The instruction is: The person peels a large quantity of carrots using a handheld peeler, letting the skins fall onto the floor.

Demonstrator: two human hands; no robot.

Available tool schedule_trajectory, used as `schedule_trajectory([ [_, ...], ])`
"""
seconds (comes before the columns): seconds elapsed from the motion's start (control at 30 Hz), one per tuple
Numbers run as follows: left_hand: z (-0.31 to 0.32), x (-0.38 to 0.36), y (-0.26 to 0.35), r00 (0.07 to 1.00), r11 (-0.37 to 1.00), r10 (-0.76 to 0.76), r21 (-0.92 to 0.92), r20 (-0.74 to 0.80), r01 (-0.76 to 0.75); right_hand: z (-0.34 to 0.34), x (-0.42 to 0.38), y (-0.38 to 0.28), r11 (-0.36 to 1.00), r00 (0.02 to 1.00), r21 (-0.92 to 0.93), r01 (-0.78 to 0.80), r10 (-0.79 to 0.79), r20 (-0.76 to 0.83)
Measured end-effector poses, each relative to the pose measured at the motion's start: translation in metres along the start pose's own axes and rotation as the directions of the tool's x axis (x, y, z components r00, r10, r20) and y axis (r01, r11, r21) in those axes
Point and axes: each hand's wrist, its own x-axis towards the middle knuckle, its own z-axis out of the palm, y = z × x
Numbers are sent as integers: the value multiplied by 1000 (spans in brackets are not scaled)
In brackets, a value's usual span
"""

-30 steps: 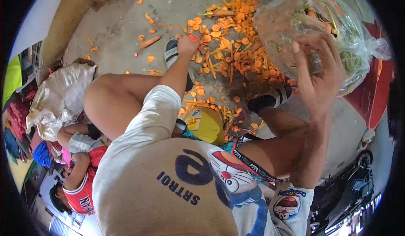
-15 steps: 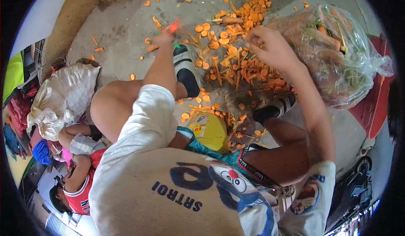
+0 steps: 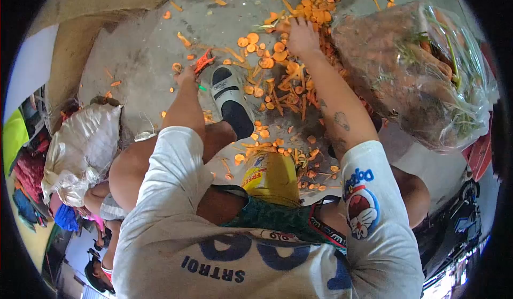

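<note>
Carrot (image 3: 282, 27): lay toward the floor's (image 3: 133, 53) far edge, stalk pointing left, against the right hand (image 3: 303, 38).
Right hand: bent over the carrot; its back hid the fingers, so I couldn't tell whether they had closed.
Left hand (image 3: 187, 74): curled around the red tool (image 3: 203, 62), toward the floor's left edge.
Good reach: I judged it best with fingers around the carrot's thick body, not its stalk, pressing no slices (image 3: 315, 13), the red tool held well apart.
Hard to see: the red tool's working edge, too small; much inside the bag (image 3: 390, 79), murky behind plastic; the floor's far edge, cut off.
</note>
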Motion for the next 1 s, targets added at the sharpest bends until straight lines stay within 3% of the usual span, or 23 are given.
schedule_trajectory([
  [0.07,-4,36,-8,996,999,-3,-33,87,6,5,-2,8,998,996,-48,-32,36,86],
  [0.13,9,16,-3,985,998,-2,-64,171,13,28,-9,29,994,983,-89,-59,74,170],
  [0.2,19,-63,18,979,979,203,-19,-31,-204,87,-18,56,995,998,-88,39,-43,-44],
  [0.23,27,-65,18,978,978,205,-18,-28,-206,89,-25,61,990,983,-100,97,-111,-148],
  [0.27,36,-66,22,968,967,249,-58,-15,-249,92,-36,68,990,982,-98,98,-112,-150],
  [0.33,48,-73,28,918,929,371,-43,141,-369,71,-88,68,941,988,338,-14,66,-142],
  [0.37,55,-82,31,857,894,430,-1,285,-448,78,-104,74,939,986,344,-13,70,-153],
  [0.43,92,-66,1,730,784,592,-35,343,-620,99,-132,88,649,949,758,-66,276,-154],
  [0.47,99,-94,0,616,643,664,99,424,-760,92,-147,87,648,945,759,-56,280,-170],
  [0.5,105,-123,-4,490,500,699,134,521,-855,83,-165,85,607,901,764,-218,426,-82],
  [0.53,111,-154,-7,351,342,715,135,604,-930,74,-180,86,541,828,755,-370,561,4],
  [0.57,116,-178,-11,197,224,711,48,675,-973,70,-192,90,541,823,761,-357,568,-18],
  [0.6,115,-206,-13,176,213,719,28,672,-977,70,-204,95,374,820,890,-263,573,2],
  [0.63,111,-231,-17,236,202,597,141,767,-969,72,-212,100,188,823,970,-153,567,20],
  [0.67,107,-255,-17,304,171,465,253,832,-952,72,-219,106,191,823,973,-131,568,-1],
  [0.73,108,-270,-30,321,118,469,301,823,-946,59,-230,111,-286,882,938,198,470,-43],
  [0.77,107,-274,-33,356,74,459,364,814,-928,43,-241,110,-286,884,932,221,462,-68],
  [0.83,84,-319,-8,351,88,442,350,826,-933,-27,-278,95,-478,917,861,173,397,36],
  [0.87,76,-330,2,350,190,483,294,803,-937,-35,-284,98,-572,934,779,259,354,-51],
  [0.9,70,-342,14,346,285,522,223,779,-932,-50,-291,95,-568,934,773,283,347,-87],
  [0.93,58,-362,32,180,77,676,174,715,-982,-65,-297,92,-714,954,646,271,290,-80],
  [0.97,49,-381,50,154,62,694,155,703,-986,-78,-305,90,-834,971,498,236,228,-78],
  [1.0,40,-397,69,70,95,771,-6,634,-995,-71,-297,97,-815,975,534,224,185,-126],
])
